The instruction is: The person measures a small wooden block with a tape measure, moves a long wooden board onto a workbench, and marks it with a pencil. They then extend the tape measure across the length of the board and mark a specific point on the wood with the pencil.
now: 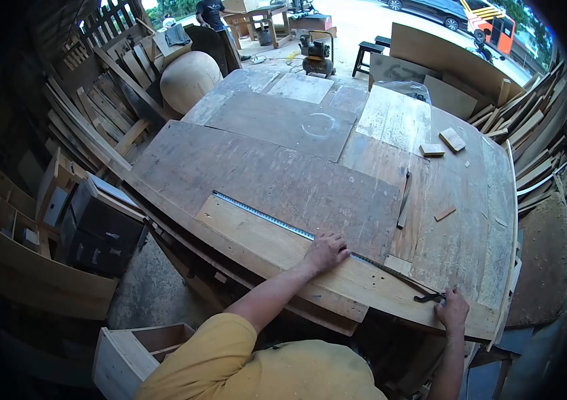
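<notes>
A measuring tape (263,215) is stretched along a light wooden board (250,239) near the bench's front edge. My left hand (327,253) rests on the tape and board around the middle, its fingers bent and pressed down. At the right, my right hand (453,310) is closed at the tape's near end, beside a dark strap (428,298); what lies inside its fingers is hidden. The tape's far end reaches the board's left end.
The large plywood-topped bench (230,160) holds a dark bar (404,200), two small wood blocks (453,139) and a wood scrap (445,213). Open drawers (143,347) stand below left. Lumber (537,147) leans at right. A person (211,15) stands in the background.
</notes>
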`<state>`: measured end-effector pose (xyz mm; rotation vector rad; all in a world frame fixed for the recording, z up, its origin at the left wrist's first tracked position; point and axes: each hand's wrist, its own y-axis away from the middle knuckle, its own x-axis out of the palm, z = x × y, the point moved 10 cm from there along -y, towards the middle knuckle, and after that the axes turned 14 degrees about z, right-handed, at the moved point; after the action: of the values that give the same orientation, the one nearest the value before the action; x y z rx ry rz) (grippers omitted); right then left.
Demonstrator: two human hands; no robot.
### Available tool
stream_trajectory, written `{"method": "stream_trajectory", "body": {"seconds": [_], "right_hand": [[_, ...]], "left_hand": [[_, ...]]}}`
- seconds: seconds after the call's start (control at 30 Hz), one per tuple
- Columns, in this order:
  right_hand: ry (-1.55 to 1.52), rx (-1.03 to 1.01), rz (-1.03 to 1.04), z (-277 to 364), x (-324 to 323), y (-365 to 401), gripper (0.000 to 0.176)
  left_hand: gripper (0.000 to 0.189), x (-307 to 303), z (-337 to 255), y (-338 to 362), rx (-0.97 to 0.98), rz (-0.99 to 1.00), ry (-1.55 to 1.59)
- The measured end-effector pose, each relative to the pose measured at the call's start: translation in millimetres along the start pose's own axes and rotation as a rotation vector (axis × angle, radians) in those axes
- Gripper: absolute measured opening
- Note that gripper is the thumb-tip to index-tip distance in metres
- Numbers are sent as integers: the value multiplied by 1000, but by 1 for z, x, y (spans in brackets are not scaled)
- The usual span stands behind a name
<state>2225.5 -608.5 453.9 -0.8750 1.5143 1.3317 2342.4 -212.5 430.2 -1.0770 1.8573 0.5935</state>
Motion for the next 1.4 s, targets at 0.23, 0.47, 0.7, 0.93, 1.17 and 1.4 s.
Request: {"method": "stream_trajectory", "body": {"seconds": [0.23,0.47,0.7,0.93,1.17,1.4], "right_hand": [[-107,-67,-136,14,-22,11,45],[-268,-306,-353,85,-39,18,26],[-315,-299,-314,148,-11,-11,24],[-332,-215,-442,142,3,-11,6],[-417,-265,-596,135,1,-4,5],[-438,-205,-561,131,6,-7,6]], "left_hand": [[22,-4,-2,1,-2,-29,-13],[22,-2,-3,-3,4,-31,-16],[20,-3,-6,-3,22,-45,-27],[19,-2,-7,-3,12,-35,-21],[20,-5,-3,-2,35,-55,-23],[21,-6,-6,2,36,-63,-5]]}}
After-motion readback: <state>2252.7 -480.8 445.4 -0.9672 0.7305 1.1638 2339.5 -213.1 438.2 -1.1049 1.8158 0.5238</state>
